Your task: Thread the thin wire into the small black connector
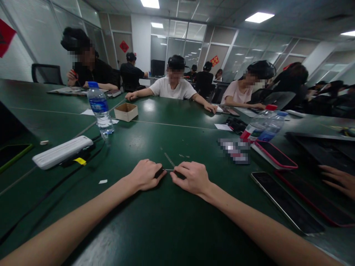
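My left hand (146, 174) is closed, thumb and fingers pinching a small black piece (159, 172). Facing it, my right hand (192, 176) is curled round another small dark piece (179, 174). A thin pale line, like a rod or wire, spans the short gap between the two pieces; their kind is too small to make out. Just beyond my right fingers a narrow clear strip (169, 159) slants across the green table (149, 218). Both hands are low over the tabletop, and the fingers hide much of what they hold.
Left are a water bottle (100, 111), an open box (126, 112), a white power strip (63, 151) and a black cable. At right lie phones (287, 201), bottles (259, 122) and a black laptop (327, 147) with another person's hand (340, 179). Several people sit across the table.
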`<state>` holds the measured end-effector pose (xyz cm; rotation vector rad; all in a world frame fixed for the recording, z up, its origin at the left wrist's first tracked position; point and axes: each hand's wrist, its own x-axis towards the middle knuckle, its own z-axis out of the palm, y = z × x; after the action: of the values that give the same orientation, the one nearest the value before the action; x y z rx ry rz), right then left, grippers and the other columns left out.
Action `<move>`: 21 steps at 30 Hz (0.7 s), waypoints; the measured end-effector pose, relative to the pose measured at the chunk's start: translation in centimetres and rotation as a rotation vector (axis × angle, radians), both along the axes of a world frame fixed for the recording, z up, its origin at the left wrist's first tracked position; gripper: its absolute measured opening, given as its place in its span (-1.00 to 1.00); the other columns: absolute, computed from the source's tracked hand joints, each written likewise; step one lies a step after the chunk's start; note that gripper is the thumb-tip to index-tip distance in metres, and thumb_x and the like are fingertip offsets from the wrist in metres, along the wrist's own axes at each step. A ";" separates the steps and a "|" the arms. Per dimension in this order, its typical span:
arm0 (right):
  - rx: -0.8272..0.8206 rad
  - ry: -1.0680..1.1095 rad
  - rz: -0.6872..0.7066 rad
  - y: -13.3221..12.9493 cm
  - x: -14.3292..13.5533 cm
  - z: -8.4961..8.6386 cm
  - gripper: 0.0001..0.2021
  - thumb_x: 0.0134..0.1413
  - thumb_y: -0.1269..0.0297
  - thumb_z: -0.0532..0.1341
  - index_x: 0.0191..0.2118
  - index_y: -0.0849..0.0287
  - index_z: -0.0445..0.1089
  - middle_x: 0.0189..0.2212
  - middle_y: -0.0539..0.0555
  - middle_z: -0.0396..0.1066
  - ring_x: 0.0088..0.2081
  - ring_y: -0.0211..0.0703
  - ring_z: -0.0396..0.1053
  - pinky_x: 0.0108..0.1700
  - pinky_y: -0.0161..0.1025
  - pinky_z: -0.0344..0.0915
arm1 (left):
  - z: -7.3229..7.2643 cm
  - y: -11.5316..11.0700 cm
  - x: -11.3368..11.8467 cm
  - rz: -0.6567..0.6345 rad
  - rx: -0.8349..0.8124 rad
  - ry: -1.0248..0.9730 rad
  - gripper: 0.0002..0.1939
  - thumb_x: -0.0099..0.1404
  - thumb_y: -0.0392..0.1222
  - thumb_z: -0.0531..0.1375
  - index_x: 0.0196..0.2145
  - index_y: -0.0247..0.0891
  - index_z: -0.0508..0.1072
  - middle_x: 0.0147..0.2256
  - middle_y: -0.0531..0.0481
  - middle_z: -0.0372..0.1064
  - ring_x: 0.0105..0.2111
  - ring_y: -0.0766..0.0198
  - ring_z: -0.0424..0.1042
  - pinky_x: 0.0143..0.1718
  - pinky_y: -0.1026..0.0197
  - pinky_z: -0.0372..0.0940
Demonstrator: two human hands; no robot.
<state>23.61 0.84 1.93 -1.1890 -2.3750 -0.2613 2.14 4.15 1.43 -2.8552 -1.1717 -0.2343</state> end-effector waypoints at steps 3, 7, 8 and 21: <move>0.022 0.007 0.125 -0.6 -0.3 0.1 -0.68 0.12 0.10 0.12 -0.46 0.17 0.49 -0.50 0.02 0.45 -0.53 -0.33 0.28 -0.47 -0.35 0.12 | -0.1 0.2 0.2 -0.006 -0.039 0.010 -0.55 0.40 0.05 -0.12 -0.38 -0.25 0.42 -0.42 -0.11 0.48 -0.41 0.12 0.47 -0.31 0.13 0.27; -0.039 -0.131 0.466 -2.2 -2.1 0.1 -0.62 0.10 -0.01 0.09 -0.55 0.10 0.44 -0.58 -0.03 0.41 -0.55 -0.31 0.26 -0.49 -0.31 0.07 | -0.1 0.6 0.6 0.115 -0.063 0.039 -0.49 0.38 0.10 -0.14 -0.36 -0.26 0.45 -0.38 -0.17 0.50 -0.40 0.05 0.49 -0.38 0.13 0.27; -0.038 -0.130 0.491 -2.4 -2.6 0.1 -0.62 0.11 -0.01 0.09 -0.55 0.10 0.43 -0.58 -0.03 0.40 -0.55 -0.32 0.26 -0.49 -0.31 0.07 | -0.1 0.7 0.7 0.125 -0.065 0.032 -0.49 0.38 0.11 -0.14 -0.36 -0.25 0.46 -0.38 -0.18 0.50 -0.39 0.03 0.49 -0.38 0.12 0.27; -0.109 0.076 -0.077 -0.2 1.5 0.2 -0.66 0.22 0.13 0.07 -0.39 0.20 0.49 -0.45 0.03 0.45 -0.47 -0.32 0.32 -0.39 -0.36 0.16 | 0.1 0.5 0.2 0.038 -0.087 -0.002 -0.52 0.37 0.10 -0.11 -0.36 -0.27 0.45 -0.43 -0.15 0.47 -0.44 0.08 0.47 -0.40 0.14 0.26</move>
<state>25.08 0.64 2.15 -1.3184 -2.3067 -0.1104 2.30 4.68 1.57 -2.9040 -1.2660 -0.1883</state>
